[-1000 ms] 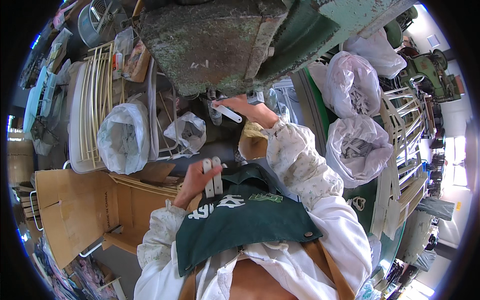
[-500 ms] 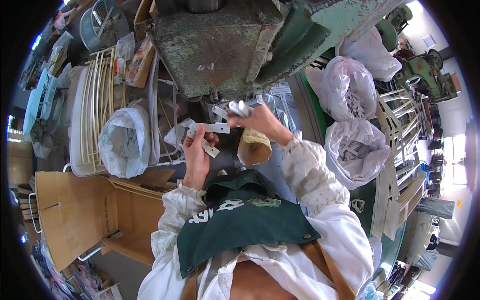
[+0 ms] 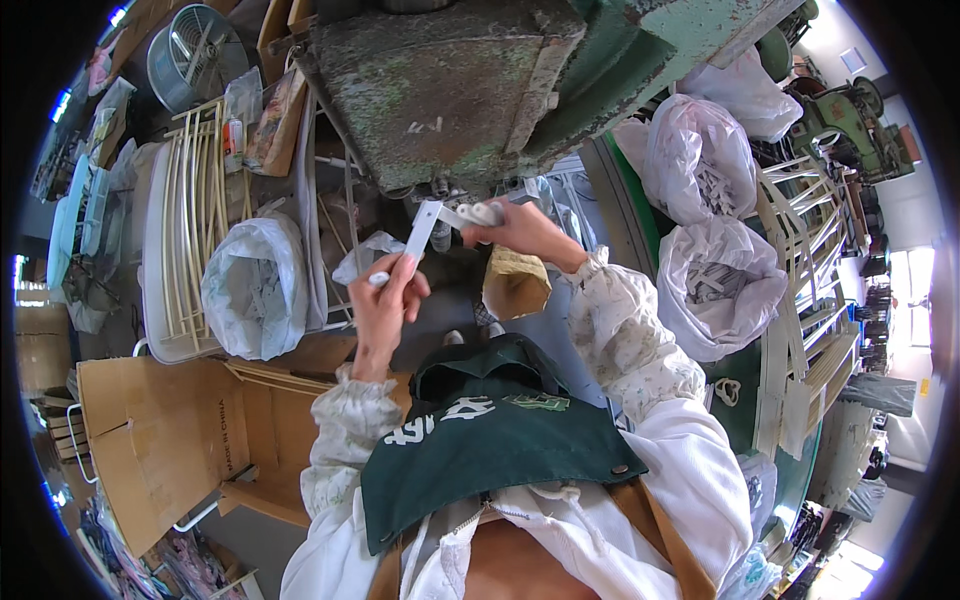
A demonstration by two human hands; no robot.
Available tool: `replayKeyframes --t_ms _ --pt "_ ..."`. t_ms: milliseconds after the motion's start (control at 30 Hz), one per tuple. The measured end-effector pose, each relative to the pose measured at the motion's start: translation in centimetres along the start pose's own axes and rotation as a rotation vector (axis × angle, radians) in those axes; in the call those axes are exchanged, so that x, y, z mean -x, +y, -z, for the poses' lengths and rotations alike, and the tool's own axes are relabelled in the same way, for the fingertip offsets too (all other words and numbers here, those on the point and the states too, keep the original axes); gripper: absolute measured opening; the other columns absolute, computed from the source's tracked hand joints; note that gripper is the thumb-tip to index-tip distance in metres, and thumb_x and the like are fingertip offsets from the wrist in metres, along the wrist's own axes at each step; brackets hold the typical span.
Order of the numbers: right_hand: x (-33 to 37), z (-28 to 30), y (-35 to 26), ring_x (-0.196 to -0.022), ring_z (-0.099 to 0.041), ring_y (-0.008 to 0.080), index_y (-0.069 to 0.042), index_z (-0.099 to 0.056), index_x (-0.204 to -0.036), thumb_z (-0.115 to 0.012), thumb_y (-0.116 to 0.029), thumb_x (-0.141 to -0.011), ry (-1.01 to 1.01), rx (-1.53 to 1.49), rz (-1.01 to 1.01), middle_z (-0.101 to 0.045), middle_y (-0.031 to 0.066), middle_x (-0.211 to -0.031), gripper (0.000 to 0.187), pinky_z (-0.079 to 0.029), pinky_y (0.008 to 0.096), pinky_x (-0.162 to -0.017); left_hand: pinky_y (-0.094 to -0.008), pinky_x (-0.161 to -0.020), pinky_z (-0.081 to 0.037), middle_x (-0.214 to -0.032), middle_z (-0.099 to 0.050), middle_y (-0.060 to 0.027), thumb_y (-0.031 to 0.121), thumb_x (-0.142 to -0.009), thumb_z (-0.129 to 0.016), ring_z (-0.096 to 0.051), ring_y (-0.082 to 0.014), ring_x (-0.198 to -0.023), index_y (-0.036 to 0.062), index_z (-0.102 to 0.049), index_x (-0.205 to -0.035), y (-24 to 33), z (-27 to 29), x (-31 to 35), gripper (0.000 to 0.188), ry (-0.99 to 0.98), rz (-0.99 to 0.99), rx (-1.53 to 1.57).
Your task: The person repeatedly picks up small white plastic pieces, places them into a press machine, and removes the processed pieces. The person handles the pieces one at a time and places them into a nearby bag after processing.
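My left hand [image 3: 382, 310] is closed on a flat white strip [image 3: 422, 232] with a small hole near its upper end; the strip tilts up toward the machine. The end of another white piece [image 3: 378, 279] shows at the same hand's fingers. My right hand [image 3: 532, 238] grips several white rod-like pieces [image 3: 482, 213], their rounded ends pointing left. The top of the left hand's strip is close to these pieces; whether they touch I cannot tell. Both hands are just below the worn green metal machine [image 3: 440, 100]. A brown paper-like sleeve [image 3: 515, 285] hangs below my right hand.
White plastic sacks of light strips stand at the left [image 3: 254, 290] and right [image 3: 720, 290]. An open cardboard box [image 3: 160, 430] is at lower left. Bundles of long pale strips lie on a rack [image 3: 195, 230] at left and along the right. A fan [image 3: 195, 58] stands far left.
The strip in my left hand has swung from nearly level to steeply tilted, upper end by the right hand's pieces. The left hand has shifted slightly left and down. My right hand still grips its pieces.
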State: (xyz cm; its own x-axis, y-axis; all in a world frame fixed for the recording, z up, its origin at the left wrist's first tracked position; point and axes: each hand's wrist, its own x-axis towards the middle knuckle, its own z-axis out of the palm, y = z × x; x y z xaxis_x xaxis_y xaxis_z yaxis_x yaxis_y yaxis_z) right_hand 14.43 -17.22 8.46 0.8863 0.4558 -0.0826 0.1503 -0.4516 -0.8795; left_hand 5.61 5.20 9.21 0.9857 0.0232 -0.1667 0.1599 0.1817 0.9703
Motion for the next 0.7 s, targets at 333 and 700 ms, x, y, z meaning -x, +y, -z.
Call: replayKeyframes --t_ms 333,700 --pt "0.8 -1.0 -1.5 -0.057 -0.050 0.0046 0.000 -0.066 -0.072 -0.067 -0.020 -0.087 -0.041 -0.294 -0.240 -0.062 -0.0003 -0.063 0.024 -0.036 0.0225 -0.051 -0.0190 -0.035 -0.029 -0.057 -0.054 -0.0017 0.012 -0.090 -0.060 -0.043 -0.0054 -0.041 -0.0042 -0.066 -0.089 -2.3 -2.1 -2.3 0.017 0.164 0.031 0.085" --pt "1.8 -1.9 -0.8 -0.054 -0.047 0.0051 0.000 -0.067 -0.076 -0.067 -0.027 -0.086 0.036 -0.375 -0.199 -0.061 -0.0013 -0.060 0.028 -0.036 0.0226 -0.050 -0.0199 -0.035 -0.028 -0.056 -0.053 -0.0022 0.012 -0.088 -0.063 -0.043 -0.0059 -0.041 -0.0049 -0.066 -0.088 -1.4 -1.5 -2.2 0.017 0.145 0.117 0.116"
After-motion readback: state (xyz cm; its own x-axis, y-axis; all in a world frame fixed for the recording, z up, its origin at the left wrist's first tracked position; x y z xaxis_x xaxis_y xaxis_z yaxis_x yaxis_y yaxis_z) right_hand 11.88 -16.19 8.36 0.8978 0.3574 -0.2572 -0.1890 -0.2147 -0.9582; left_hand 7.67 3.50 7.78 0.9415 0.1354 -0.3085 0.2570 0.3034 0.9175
